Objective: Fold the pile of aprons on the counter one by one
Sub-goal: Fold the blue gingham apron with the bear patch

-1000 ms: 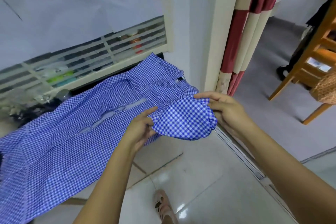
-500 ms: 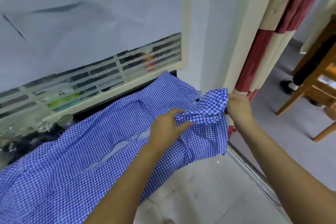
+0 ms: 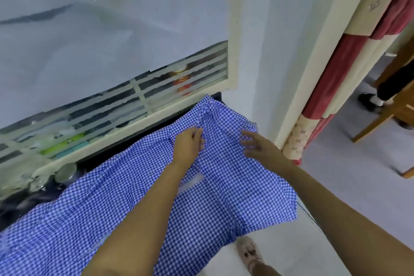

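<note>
A blue-and-white checked apron [image 3: 226,186] lies spread across the counter, its near edge hanging over the front. My left hand [image 3: 188,143] rests on the cloth near its far right end, and its fingertips pinch a raised fold there. My right hand [image 3: 255,145] lies beside it to the right with fingers straight, pressing flat on the apron. The counter surface under the apron is hidden.
A frosted window with a white grille [image 3: 143,101] runs behind the counter. Jars and dark clutter [image 3: 44,184] sit at the counter's left. A white wall corner [image 3: 268,74], a red-and-cream curtain [image 3: 331,87] and a wooden chair [image 3: 385,116] stand to the right. My foot [image 3: 248,253] is on the tiled floor.
The bunched end that both hands held up has been laid down on the counter. My right hand let go of the cloth and now presses flat on it.
</note>
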`<state>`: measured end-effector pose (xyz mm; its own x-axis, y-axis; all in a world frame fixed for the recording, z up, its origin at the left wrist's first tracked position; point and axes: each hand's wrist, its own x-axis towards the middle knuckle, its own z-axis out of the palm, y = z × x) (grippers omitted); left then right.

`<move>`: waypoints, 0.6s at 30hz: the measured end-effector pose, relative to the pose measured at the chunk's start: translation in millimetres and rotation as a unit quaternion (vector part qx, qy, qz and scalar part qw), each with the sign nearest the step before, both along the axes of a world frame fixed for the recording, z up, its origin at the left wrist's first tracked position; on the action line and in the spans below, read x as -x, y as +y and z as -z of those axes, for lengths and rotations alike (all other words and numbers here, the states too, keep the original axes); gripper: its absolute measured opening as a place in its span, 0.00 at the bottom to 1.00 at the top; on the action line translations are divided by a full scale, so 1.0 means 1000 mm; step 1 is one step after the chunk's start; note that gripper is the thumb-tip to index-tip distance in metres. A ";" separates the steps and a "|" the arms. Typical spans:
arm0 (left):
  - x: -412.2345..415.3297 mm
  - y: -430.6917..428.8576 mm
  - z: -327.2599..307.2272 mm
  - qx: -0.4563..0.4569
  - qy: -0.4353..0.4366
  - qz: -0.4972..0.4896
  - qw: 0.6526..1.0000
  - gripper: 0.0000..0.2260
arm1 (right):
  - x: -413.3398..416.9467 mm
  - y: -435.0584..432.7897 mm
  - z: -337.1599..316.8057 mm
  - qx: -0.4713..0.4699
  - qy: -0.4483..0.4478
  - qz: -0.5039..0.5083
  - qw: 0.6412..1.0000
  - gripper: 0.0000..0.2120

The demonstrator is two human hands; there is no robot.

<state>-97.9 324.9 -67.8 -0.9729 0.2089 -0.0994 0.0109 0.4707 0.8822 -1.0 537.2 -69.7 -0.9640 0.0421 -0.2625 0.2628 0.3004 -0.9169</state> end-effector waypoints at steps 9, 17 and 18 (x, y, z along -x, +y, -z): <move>0.042 -0.001 0.057 0.020 -0.057 -0.152 0.987 0.33 | 0.033 0.002 0.082 -0.299 -0.059 -0.268 0.914 0.30; -0.017 -0.021 0.120 0.333 -0.101 0.039 0.937 0.36 | 0.042 -0.010 0.105 -0.438 -0.069 -0.268 0.855 0.41; -0.024 -0.027 0.121 0.299 -0.101 0.023 0.948 0.35 | 0.043 -0.015 0.102 -0.452 -0.063 -0.261 0.850 0.33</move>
<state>-74.4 298.0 -189.1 -0.9123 0.0979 -0.3977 -0.0974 0.8913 0.4429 -43.8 521.9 -171.5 -0.8801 -0.1443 -0.4524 -0.0449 0.9738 -0.2231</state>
